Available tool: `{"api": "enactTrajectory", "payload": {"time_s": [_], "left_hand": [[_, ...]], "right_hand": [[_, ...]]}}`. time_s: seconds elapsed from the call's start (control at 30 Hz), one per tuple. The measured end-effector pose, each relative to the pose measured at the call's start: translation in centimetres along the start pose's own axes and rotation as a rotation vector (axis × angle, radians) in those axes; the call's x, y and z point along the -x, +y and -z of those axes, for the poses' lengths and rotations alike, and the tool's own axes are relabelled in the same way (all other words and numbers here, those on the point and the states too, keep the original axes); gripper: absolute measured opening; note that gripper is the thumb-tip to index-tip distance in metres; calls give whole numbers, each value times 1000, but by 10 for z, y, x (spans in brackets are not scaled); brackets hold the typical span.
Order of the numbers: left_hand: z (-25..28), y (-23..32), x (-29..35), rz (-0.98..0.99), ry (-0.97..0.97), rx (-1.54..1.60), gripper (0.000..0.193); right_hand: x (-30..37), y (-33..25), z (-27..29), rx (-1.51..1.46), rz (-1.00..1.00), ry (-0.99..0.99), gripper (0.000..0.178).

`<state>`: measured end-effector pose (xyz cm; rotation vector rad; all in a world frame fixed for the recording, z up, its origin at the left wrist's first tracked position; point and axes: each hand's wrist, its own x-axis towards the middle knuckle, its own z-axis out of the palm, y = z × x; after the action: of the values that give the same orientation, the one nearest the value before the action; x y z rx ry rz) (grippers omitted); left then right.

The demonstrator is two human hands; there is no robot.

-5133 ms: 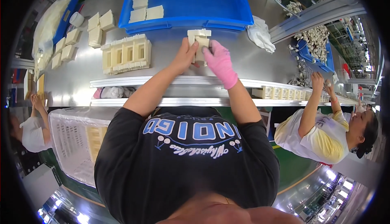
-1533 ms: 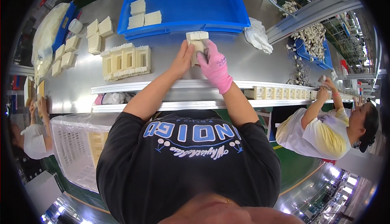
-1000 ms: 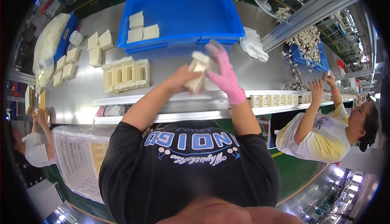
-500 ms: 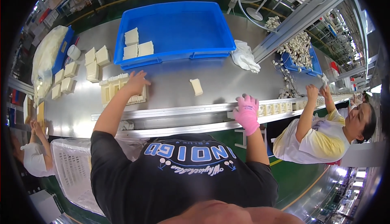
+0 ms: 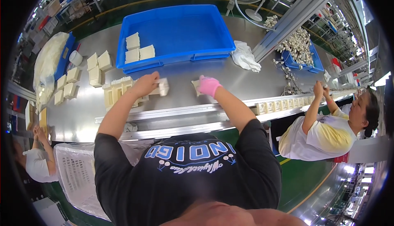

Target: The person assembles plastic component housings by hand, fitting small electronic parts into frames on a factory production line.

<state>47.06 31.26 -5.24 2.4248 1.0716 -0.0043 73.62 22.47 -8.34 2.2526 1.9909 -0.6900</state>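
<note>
Over the metal table, my left hand [image 5: 145,84], bare, is closed on a small cream box-shaped plastic housing [image 5: 163,87] that juts out to the right of its fingers. Under that forearm sits a group of open cream plastic housings [image 5: 115,90], partly covered by the arm. My right hand [image 5: 209,86], in a pink glove, reaches to a flat cream plastic piece [image 5: 195,86] lying on the table. Its fingers are closed at that piece's right side and hide part of it.
A big blue tray [image 5: 176,56] with stacks of cream pieces stands beyond my hands. More cream stacks [image 5: 95,76] lie to the left. Metal rails [image 5: 184,113] run along the front, carrying a row of housings [image 5: 283,104]. A co-worker [image 5: 324,131] works on the right.
My left hand has moved right from the housings and now holds one. My right hand has left the front rail and come inward to the flat piece.
</note>
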Motion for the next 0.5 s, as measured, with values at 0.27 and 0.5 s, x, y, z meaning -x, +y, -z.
{"api": "enactTrajectory", "payload": {"time_s": [0.27,0.5], "left_hand": [[-39,56,-24,216,410,1102,24],[-96,43,-44,236,492,1046,34]], "right_hand": [[-32,4,-47,71,33,-68,42],[23,-14,38,-1051,136,-179,26]]}}
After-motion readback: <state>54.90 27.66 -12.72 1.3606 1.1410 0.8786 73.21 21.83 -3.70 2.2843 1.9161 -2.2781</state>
